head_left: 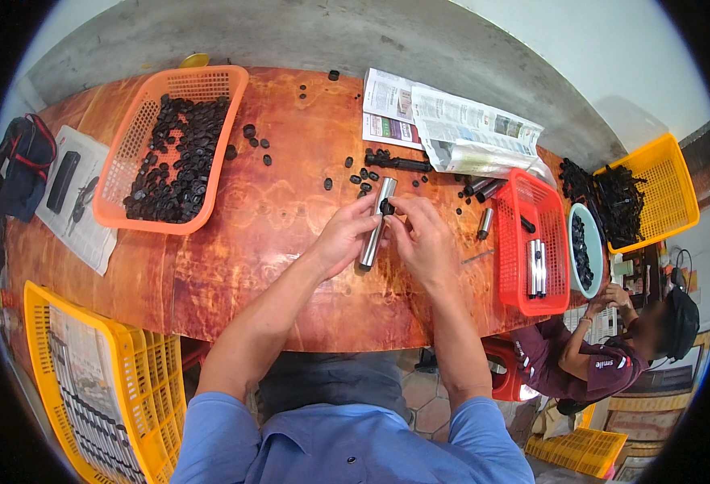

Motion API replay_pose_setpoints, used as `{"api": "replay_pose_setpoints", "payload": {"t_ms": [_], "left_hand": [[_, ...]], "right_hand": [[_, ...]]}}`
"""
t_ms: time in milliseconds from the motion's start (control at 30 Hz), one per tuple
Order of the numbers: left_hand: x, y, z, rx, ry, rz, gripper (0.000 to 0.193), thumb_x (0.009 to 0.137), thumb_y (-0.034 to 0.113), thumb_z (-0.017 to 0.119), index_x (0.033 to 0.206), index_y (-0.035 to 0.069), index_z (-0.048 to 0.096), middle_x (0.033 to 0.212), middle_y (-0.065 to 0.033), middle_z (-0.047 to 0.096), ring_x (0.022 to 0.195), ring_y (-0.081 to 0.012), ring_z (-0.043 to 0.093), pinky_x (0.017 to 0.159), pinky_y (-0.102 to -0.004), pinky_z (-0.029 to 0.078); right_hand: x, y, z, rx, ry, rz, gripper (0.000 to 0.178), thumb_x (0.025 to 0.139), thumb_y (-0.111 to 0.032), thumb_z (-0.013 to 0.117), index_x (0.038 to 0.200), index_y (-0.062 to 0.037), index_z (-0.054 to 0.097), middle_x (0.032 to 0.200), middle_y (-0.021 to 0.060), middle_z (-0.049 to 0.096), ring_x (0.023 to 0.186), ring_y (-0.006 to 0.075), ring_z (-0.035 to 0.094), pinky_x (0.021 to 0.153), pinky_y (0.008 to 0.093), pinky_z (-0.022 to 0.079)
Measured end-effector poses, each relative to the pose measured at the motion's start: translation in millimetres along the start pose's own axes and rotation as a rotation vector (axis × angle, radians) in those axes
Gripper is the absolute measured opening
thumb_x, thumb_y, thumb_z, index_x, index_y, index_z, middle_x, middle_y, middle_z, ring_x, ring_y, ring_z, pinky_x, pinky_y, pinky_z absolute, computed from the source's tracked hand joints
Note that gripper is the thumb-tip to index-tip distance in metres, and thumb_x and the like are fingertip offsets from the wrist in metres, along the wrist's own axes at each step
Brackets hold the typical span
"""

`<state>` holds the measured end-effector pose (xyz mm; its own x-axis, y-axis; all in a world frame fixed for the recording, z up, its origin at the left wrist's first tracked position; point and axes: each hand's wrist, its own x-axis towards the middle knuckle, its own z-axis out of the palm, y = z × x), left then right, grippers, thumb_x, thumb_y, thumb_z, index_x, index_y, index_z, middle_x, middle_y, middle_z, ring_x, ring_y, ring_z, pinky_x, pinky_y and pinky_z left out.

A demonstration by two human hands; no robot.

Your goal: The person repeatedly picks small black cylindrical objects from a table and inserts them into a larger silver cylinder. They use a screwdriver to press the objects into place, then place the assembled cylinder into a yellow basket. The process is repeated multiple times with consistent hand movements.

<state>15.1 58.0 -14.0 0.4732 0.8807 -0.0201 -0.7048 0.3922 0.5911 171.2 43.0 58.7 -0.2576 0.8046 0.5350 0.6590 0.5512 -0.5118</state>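
L grip (343, 236) holds silver tube (368, 252), w/ room to near tbl edge (355, 346)

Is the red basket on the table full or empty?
Neither: it is only partly filled. The red basket holds a few silver tubes, and bare red mesh shows around them.

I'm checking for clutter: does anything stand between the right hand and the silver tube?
Only the small black part, at the fingertips of the right hand, by the upper half of the silver tube. Nothing else visible does.
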Motion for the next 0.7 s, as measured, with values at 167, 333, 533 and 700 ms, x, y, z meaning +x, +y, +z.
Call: {"api": "replay_pose_setpoints", "payload": {"t_ms": [167,333,533,700], "left_hand": [[-1.4,0.6,0.0,0.042,-0.022,-0.001,0.052,0.103,0.008,0.048,0.153,0.002,0.035,0.125,-0.005,0.059,0.104,-0.0153,0.062,0.084,-0.0345,0.056],[-2.1,0.1,-0.6,0.0,-0.01,-0.005,0.041,0.106,0.015,0.048,0.145,0.002,0.044,0.114,-0.0047,0.063,0.094,-0.014,0.064,0.076,-0.0311,0.056],[-4.7,4.5,8.9,0.14,0.114,-0.094,0.028,0.108,0.025,0.047,0.121,0.003,0.059,0.086,-0.0046,0.066,0.063,-0.0124,0.063,0.054,-0.0246,0.052],[-8.1,9.0,11.8,0.072,0.055,-0.186,0.033,0.107,0.032,0.045,0.115,0.005,0.061,0.079,-0.0046,0.065,0.056,-0.0102,0.058,0.048,-0.0229,0.047]], "right_hand": [[-6.3,15.2,11.1,-0.124,0.058,-0.139,0.028,0.08,-0.002,0.076,0.108,-0.0036,0.07,0.089,0.0111,0.065,0.075,0.0288,0.066,0.064,0.0372,0.052],[-7.4,12.8,13.0,-0.236,0.08,-0.208,0.029,0.08,-0.004,0.077,0.108,-0.0039,0.07,0.091,0.0099,0.065,0.075,0.0289,0.066,0.064,0.037,0.052],[-12.3,16.0,20.0,0.181,0.113,0.047,0.031,0.084,-0.005,0.074,0.115,-0.0032,0.069,0.101,0.0108,0.065,0.08,0.0184,0.066,0.065,0.0327,0.053],[-8.4,20.4,4.4,0.564,0.09,0.458,0.029,0.096,-0.01,0.066,0.122,0.0032,0.064,0.106,0.0057,0.066,0.088,0.0112,0.063,0.077,0.0259,0.053]]}}
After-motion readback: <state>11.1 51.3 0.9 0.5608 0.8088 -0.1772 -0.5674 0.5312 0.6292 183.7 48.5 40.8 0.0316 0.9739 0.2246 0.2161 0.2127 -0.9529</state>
